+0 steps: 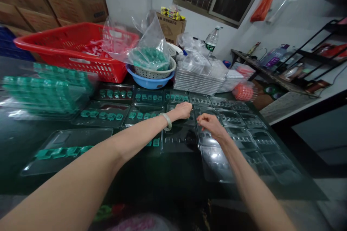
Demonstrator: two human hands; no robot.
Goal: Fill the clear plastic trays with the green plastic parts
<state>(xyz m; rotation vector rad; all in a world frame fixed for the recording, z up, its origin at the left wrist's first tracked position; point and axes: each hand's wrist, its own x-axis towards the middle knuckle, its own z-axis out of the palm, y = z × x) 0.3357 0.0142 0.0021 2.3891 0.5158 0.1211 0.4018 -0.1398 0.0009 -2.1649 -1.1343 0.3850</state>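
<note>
Both arms reach out across the dark table, where clear trays lie in rows. The left hand, a pale bangle at its wrist, is curled into a loose fist over the middle row. The right hand sits just beside it, fingertips pinched together above an empty tray; I cannot tell whether either holds anything. Filled trays with green pieces lie to the left, a red basket and a stack of trays behind
</note>
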